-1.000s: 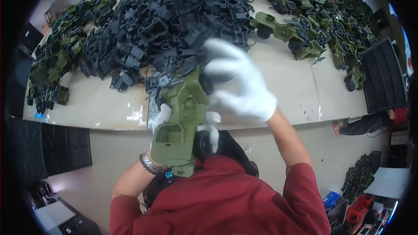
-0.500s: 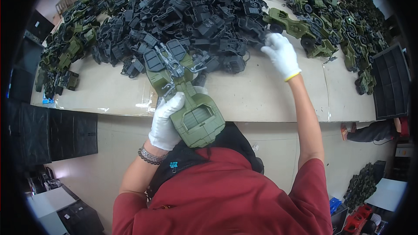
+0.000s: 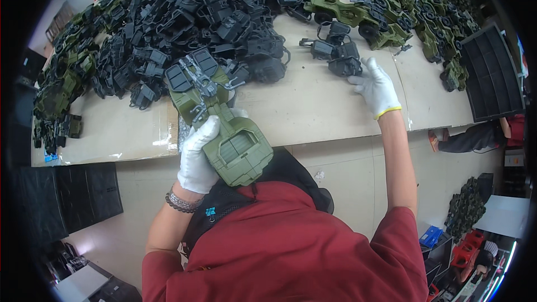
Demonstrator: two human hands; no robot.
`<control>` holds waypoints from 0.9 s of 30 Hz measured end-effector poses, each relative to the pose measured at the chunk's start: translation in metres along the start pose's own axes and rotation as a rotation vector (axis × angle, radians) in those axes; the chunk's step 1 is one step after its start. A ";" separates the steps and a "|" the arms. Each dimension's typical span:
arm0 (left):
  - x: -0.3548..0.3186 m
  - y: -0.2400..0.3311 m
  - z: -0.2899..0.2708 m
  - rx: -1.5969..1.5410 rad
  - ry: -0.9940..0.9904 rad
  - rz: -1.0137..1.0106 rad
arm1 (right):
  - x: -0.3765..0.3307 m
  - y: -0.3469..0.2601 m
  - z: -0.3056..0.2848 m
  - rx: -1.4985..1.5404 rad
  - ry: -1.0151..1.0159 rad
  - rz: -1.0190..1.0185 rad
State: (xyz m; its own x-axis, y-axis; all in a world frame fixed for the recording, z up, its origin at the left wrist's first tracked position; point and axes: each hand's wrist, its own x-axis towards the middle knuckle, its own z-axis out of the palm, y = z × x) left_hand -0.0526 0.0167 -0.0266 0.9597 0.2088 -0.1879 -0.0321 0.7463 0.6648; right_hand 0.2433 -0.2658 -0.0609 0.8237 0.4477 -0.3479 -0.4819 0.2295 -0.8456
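My left hand (image 3: 199, 156), in a white glove, grips a green toy vehicle body (image 3: 238, 154) with dark grey panels and a gun-like mount at its far end. It is held tilted over the table's front edge. Some of the left fingers are hidden beneath the body. On the table to the right, black plastic frame-like parts (image 3: 342, 59) lie apart from the big pile. Right beside them is my gloved right hand (image 3: 376, 88), its fingers apart; the fingertips reach the nearest part's edge.
A large heap of black plastic parts (image 3: 207, 17) covers the table's (image 3: 313, 106) far middle. Green toy vehicles (image 3: 341, 8) crowd the right, with more green ones (image 3: 61, 89) at left. A black compartmented tray (image 3: 492, 72) stands at the right edge. Another person's legs (image 3: 470, 141) show beyond.
Several black parts have come away from the heap toward the right and now lie by my right hand. My left hand still holds the green body. The whole view has shifted slightly.
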 end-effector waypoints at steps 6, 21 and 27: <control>0.000 0.002 0.005 0.010 0.013 -0.019 | -0.023 0.006 0.002 -0.781 0.159 -0.358; 0.015 -0.011 0.003 0.199 0.083 0.064 | -0.034 -0.037 0.043 -1.888 -0.197 -1.193; 0.013 -0.011 0.001 0.210 0.087 0.072 | -0.025 -0.053 0.070 -2.180 -0.617 -1.311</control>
State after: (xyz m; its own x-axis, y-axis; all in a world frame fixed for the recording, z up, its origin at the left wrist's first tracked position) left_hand -0.0397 0.0104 -0.0353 0.9291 0.3171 -0.1903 -0.0321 0.5819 0.8126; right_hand 0.2275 -0.2290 0.0211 0.0296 0.9928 0.1159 0.9341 -0.0687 0.3503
